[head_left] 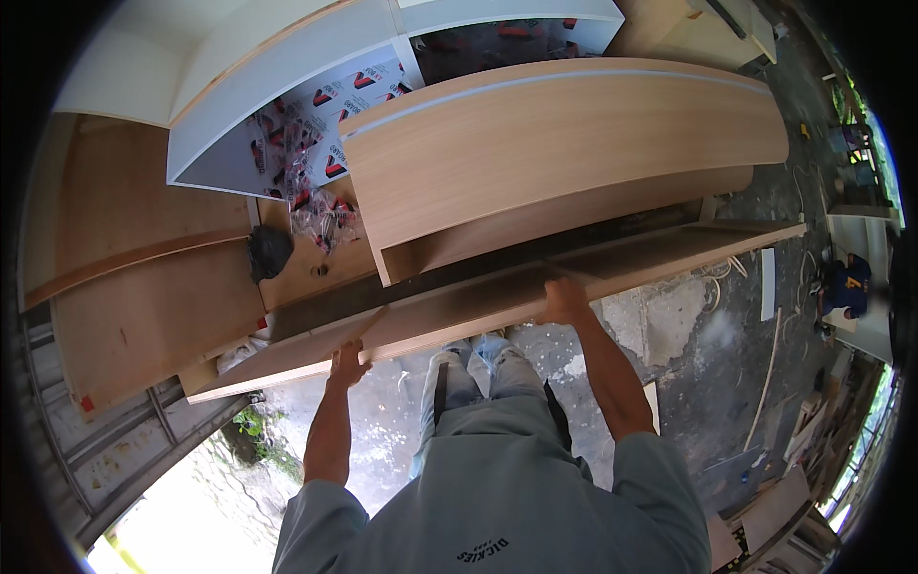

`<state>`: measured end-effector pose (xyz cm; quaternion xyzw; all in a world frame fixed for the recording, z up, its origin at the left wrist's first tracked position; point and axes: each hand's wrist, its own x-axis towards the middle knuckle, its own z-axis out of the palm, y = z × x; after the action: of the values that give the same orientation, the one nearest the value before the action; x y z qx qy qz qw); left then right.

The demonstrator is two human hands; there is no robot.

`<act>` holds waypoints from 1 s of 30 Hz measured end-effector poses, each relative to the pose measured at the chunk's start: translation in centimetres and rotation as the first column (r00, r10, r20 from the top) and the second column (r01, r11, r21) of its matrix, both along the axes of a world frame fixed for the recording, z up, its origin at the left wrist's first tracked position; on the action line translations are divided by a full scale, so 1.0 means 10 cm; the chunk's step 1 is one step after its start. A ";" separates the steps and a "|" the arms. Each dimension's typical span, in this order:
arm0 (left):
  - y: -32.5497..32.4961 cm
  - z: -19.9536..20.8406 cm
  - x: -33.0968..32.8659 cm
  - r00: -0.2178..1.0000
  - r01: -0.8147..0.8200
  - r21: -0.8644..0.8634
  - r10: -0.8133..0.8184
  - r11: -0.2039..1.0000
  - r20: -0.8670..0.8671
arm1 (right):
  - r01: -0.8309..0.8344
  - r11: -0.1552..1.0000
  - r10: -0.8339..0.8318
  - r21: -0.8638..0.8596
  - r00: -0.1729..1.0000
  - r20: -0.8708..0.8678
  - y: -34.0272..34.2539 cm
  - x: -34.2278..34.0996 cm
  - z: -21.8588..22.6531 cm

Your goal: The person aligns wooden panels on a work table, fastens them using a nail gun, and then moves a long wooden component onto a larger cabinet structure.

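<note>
A long, shallow wooden cabinet frame (459, 332) stretches across in front of me, its near edge running from lower left to upper right. My left hand (350, 365) is closed round that edge left of my legs, next to a thin crosspiece (375, 323) inside the frame. Farther right, my right hand (565, 302) grips the same edge, its fingers over the top and partly hidden. Just beyond the frame lies a larger light-wood cabinet piece (564, 143) with a pale strip along its far edge and an open hollow on its near side.
White cabinet boxes (220, 134) stand at the back, with crumpled printed plastic film (325, 215) by them. Wooden panels (153, 316) and a black bag (270, 253) are at left. Cords (717, 282) lie on the concrete floor. Another person (847, 285) is at far right.
</note>
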<state>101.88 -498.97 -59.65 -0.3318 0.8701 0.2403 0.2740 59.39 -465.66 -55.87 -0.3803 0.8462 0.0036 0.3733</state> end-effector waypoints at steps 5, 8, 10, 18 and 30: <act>-0.18 0.00 -0.15 0.990 -0.040 -0.031 0.036 0.999 -0.137 | 0.024 0.998 -0.030 -0.053 0.992 -0.119 -0.13 -0.08 -0.04; -0.31 -0.05 -0.19 0.973 -0.060 -0.095 0.037 0.994 -0.227 | 0.011 0.991 -0.038 -0.136 0.981 -0.192 -0.29 -0.16 -0.04; -0.36 -0.04 -0.31 0.981 -0.056 -0.106 0.035 0.993 -0.192 | -0.025 0.988 -0.013 -0.149 0.969 -0.249 -0.37 -0.19 -0.04; -0.31 0.07 -0.83 0.989 -0.067 -0.176 0.042 0.982 -0.143 | -0.099 0.987 0.037 -0.130 0.909 -0.414 -0.57 -0.20 -0.15; -0.27 0.31 -1.15 0.765 -0.138 0.037 0.130 0.990 -0.630 | 0.192 0.854 -0.372 -0.483 0.874 -0.311 -0.42 0.41 -0.10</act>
<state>90.42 -501.66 -56.54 -0.2949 0.8869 0.3515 -0.0533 63.50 -469.83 -56.83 -0.3144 0.9296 -0.1661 0.0967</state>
